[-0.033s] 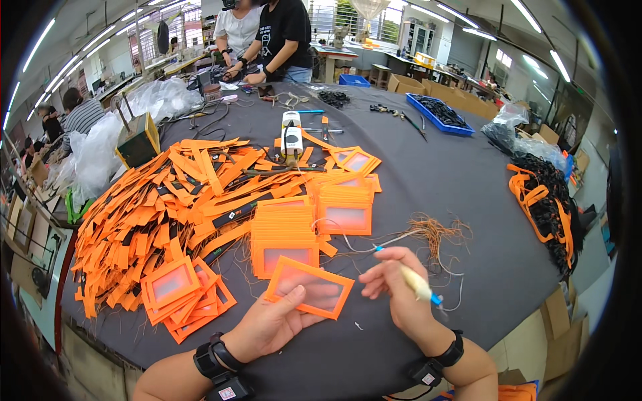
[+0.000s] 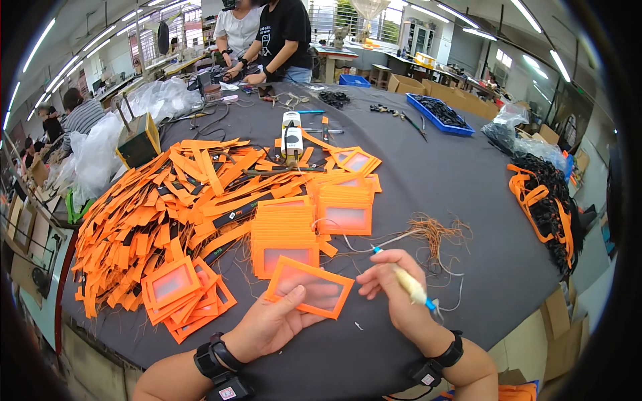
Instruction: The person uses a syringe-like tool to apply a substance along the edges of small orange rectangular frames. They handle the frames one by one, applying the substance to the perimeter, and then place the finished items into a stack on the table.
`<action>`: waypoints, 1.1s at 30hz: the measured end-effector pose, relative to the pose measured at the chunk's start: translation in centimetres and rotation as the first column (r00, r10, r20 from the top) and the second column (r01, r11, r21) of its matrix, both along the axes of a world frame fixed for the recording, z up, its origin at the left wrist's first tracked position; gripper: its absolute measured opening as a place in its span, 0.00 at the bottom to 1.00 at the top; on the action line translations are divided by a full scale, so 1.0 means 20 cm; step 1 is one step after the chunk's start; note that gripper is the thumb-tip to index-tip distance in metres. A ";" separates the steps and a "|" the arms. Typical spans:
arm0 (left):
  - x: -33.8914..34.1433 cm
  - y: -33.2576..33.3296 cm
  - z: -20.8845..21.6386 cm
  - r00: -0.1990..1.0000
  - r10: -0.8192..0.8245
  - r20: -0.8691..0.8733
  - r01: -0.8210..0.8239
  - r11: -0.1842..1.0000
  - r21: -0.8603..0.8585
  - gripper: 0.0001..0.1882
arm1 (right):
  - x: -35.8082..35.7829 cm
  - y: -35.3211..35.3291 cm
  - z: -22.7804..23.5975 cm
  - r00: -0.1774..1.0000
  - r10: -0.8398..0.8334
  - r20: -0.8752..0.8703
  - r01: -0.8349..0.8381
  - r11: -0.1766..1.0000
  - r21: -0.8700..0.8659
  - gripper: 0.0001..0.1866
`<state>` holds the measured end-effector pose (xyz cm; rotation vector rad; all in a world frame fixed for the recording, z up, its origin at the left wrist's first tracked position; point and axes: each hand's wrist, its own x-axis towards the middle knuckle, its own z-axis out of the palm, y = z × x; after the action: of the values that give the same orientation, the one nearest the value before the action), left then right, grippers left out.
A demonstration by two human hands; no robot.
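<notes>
Between the thumb and fingers of my left hand (image 2: 277, 323) is an orange-framed clear window pouch (image 2: 309, 287), tilted, with fingers showing through its clear pane. Just right of it, my right hand (image 2: 394, 291) is closed around a pen-shaped corded tool (image 2: 409, 286) with a cream handle and blue ends. The tool's blue tip points up and to the left, apart from the pouch. Beyond my left hand stand neat stacks of like pouches (image 2: 286, 257), and a looser pile of them (image 2: 175, 286) lies to the left.
A large heap of orange and black straps (image 2: 134, 234) covers the table's left. Loose orange threads (image 2: 438, 230) lie beyond my right hand. A white power strip (image 2: 292, 137), a blue tray of black parts (image 2: 438, 113) and black-orange straps (image 2: 548, 207) stand farther off. Two people work across the table.
My right hand has shifted very slightly left with the pen-shaped tool, whose rear end has moved a little to the left. My left hand and the pouch look the same.
</notes>
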<state>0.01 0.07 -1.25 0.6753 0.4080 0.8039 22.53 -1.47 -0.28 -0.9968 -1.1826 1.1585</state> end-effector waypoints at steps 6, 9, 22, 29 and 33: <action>0.00 0.01 -0.01 0.999 0.046 0.004 -0.046 0.998 -0.051 0.20 | -0.01 -0.04 0.00 0.995 0.013 0.096 -0.028 0.987 0.161 0.18; 0.01 0.02 -0.01 0.998 0.066 0.005 -0.066 0.995 -0.073 0.20 | 0.05 -0.04 -0.04 0.993 0.031 0.113 -0.055 0.973 0.223 0.20; 0.01 0.01 0.00 0.997 0.079 0.004 -0.079 0.995 -0.061 0.20 | -0.01 -0.03 -0.02 0.999 -0.006 0.043 0.002 0.995 0.097 0.10; 0.01 0.01 -0.01 0.997 0.075 0.000 -0.074 0.995 -0.060 0.20 | -0.01 -0.03 -0.03 0.999 0.000 0.033 -0.004 0.995 0.099 0.11; 0.01 0.01 -0.01 0.998 0.068 0.005 -0.067 0.995 -0.068 0.20 | -0.01 -0.03 -0.03 0.999 -0.002 0.038 -0.002 0.995 0.096 0.11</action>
<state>0.17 0.25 -1.39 0.5980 0.4517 0.8525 22.29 -2.12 -0.80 -0.9490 -1.2564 1.0767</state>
